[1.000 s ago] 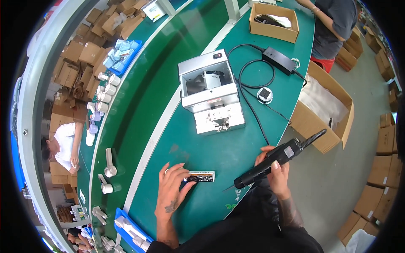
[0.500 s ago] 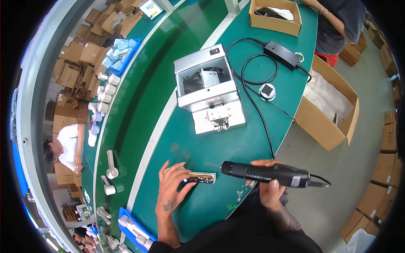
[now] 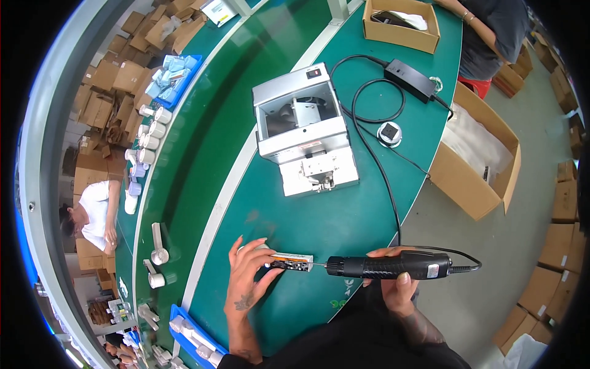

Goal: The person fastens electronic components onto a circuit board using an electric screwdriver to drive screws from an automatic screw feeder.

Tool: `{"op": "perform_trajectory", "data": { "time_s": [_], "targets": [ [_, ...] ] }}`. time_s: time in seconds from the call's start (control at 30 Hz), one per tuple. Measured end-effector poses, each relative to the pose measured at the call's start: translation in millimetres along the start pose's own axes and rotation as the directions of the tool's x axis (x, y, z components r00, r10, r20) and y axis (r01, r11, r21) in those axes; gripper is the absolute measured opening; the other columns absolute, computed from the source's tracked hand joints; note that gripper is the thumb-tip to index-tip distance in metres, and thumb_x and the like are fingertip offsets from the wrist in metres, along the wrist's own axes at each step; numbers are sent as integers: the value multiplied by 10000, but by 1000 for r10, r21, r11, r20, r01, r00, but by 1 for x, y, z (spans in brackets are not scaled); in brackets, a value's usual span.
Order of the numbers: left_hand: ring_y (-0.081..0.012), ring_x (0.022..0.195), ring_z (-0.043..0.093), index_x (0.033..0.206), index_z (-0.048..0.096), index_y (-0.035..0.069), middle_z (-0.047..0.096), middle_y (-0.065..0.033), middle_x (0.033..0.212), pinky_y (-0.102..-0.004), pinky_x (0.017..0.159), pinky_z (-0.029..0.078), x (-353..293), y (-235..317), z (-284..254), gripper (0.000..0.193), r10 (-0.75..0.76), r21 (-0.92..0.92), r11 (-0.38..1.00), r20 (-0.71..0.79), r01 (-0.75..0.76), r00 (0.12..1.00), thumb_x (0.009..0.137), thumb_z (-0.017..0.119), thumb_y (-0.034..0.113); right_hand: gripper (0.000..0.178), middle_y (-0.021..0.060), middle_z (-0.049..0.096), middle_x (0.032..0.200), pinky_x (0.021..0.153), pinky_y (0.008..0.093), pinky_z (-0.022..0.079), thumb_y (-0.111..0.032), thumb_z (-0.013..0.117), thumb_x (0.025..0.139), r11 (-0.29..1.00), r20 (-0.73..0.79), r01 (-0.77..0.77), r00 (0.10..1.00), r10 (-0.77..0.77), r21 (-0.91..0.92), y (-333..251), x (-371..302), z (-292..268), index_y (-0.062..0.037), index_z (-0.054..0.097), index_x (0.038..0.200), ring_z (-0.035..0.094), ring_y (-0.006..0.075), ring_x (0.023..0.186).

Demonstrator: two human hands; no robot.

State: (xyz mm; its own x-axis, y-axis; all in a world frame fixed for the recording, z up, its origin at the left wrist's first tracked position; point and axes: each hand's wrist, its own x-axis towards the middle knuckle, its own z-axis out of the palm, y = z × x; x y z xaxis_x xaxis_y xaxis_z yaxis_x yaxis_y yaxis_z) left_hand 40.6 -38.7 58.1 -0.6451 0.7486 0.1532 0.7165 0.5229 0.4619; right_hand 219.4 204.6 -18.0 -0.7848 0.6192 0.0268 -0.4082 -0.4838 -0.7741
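My left hand (image 3: 247, 280) is closed round one end of a small white oblong device (image 3: 294, 263), whose near side shows dark, with an orange strip. It is held just above the green worktop. My right hand (image 3: 399, 292) grips a black electric screwdriver (image 3: 378, 267) lying level, pointing left. Its thin bit (image 3: 319, 264) reaches the device's right end; whether it sits on a screw is too small to tell. Beyond my hands stands a silver screw feeder (image 3: 301, 132) with an open-topped bin and a bright front plate.
A black power adapter (image 3: 409, 80) and looping cable lie right of the feeder. Cardboard boxes stand at the far edge (image 3: 401, 34) and right (image 3: 476, 178). A green conveyor (image 3: 184, 184) carries white handled parts (image 3: 158, 245). A blue tray (image 3: 190, 338) sits lower left. Other people work across and far right.
The screwdriver has moved down and slightly right, now level, and its bit has come in line with the device's end. My left hand has barely shifted and keeps its hold.
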Motion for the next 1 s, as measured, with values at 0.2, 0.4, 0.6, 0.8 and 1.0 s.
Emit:
{"op": "perform_trajectory", "data": {
  "time_s": [0.2,0.4,0.6,0.8,1.0],
  "targets": [
    [-296,1247,624,1035,698,80,724,-52,1116,-563,1175,318,9,9,-1,314,-62,-15,998,43,63,997,777,870,131,538,307,643,1136,611,377,590,-425,617,1006,1000,-31,-5,1000,5,-18,3,1,-2,20,454,1260,676,286,720],
    [-292,1251,621,1018,727,67,730,-50,1080,-540,1160,348,13,8,-1,272,-40,35,999,47,39,998,790,855,141,523,297,659,1097,597,365,589,-415,630,999,996,55,0,998,5,-92,-5,8,-7,28,483,1236,676,277,713],
    [-307,1260,607,1013,746,56,731,-56,1076,-507,1138,371,18,10,-13,261,-116,-81,989,125,127,985,785,855,121,464,298,668,1131,627,366,610,-333,658,993,1000,17,10,1000,-10,-5,-9,11,-16,22,493,1243,703,272,780],
    [-326,1260,607,1010,760,49,736,-70,1052,-462,1066,416,22,14,-10,293,-117,-79,989,123,127,985,744,877,85,501,305,658,1142,604,366,600,-374,669,982,1000,-6,-18,1000,19,13,-12,13,-18,11,506,1258,694,286,771],
    [-303,1289,593,1001,791,88,733,-44,1117,-520,1122,404,13,3,-11,218,-11,4,1000,127,10,992,796,855,130,572,228,648,1101,483,320,531,-568,528,1008,999,-288,-43,956,49,26,-28,3,-43,-44,478,1229,643,248,637]
  ]
}}
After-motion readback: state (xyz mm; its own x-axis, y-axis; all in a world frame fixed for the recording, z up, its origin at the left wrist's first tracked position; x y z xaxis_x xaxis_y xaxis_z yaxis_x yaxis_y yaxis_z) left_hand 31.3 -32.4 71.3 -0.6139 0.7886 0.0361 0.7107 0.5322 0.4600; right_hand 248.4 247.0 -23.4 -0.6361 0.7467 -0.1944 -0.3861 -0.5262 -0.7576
